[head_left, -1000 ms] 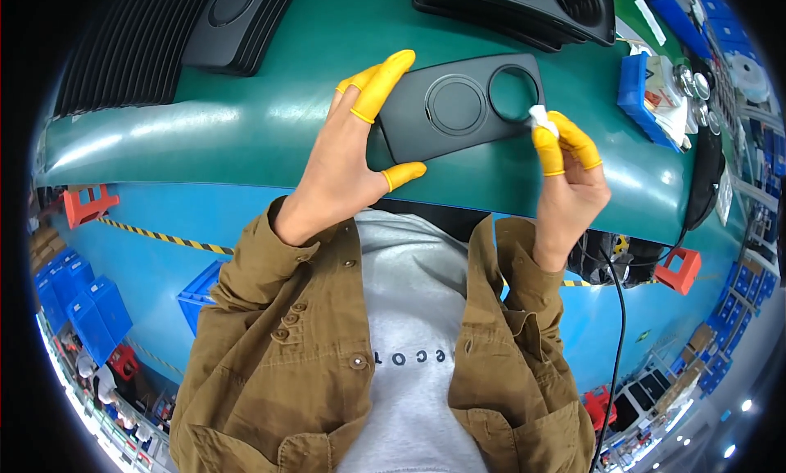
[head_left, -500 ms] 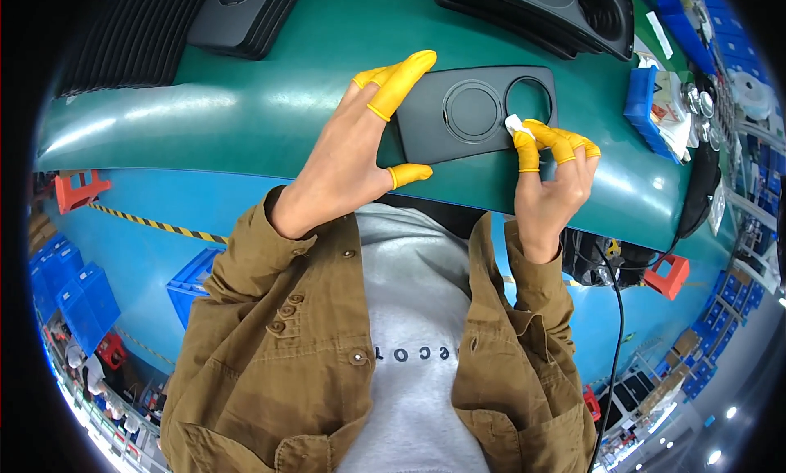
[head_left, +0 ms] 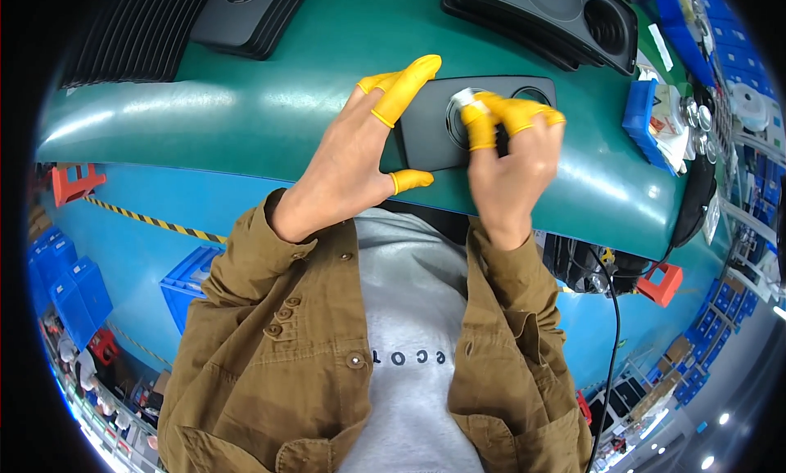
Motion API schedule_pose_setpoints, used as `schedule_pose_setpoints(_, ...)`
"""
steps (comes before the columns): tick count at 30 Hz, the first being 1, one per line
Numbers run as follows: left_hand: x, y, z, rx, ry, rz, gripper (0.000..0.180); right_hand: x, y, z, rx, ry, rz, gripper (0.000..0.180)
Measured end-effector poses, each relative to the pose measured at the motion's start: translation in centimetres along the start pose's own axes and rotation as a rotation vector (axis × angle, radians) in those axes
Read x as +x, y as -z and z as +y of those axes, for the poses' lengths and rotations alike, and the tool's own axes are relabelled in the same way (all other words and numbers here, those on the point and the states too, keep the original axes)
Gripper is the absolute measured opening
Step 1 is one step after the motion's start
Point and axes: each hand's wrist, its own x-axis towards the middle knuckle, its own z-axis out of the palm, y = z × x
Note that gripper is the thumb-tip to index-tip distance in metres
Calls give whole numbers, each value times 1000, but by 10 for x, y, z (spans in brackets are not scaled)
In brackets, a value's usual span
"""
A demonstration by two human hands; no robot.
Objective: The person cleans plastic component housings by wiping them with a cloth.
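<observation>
A flat dark grey panel (head_left: pixel 423 123) with a round ring and a round hole lies on the green table in front of me. My left hand (head_left: pixel 352 146), in yellow finger cots, spans the panel's left end, index finger at the far edge and thumb by the near edge. Above the ring in the panel's middle is my right hand (head_left: pixel 512 150), also in yellow finger cots and slightly blurred. Its fingertips pinch a small white wipe (head_left: pixel 463 97) against the ring's upper side. The right fingers cover much of the ring and part of the hole.
Dark grey panels (head_left: pixel 246 19) stand stacked at the far left beside a ribbed black row (head_left: pixel 131 31). More stacked panels (head_left: pixel 540 23) lie at the far right. A blue bin (head_left: pixel 641 117) holding small packets sits at the right. A black cable (head_left: pixel 616 334) hangs down past the table edge.
My right hand has moved left with the white wipe, from the hole's edge to the ring. My left hand stays at the panel's left end.
</observation>
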Motion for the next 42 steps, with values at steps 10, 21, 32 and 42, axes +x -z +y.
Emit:
schedule_pose_setpoints(10, 0, 0, -1, -9, -16, -2, 110, 24, 6, 13, -4, -38, -41, 12)
schedule_pose_setpoints(21, 2, -1, 4, -34, 87, 12, 125, 19, -5, 0, -14, -2, -108, 20)
schedule_pose_setpoints(32, 0, -3, 2, -20, 72, 26, 138, 24, -5, -1, -37, 1, -50, 16)
schedule_pose_setpoints(42, 0, -4, 2, -2, 64, 29, 139, 25, -4, 6, -64, -89, -49, 14)
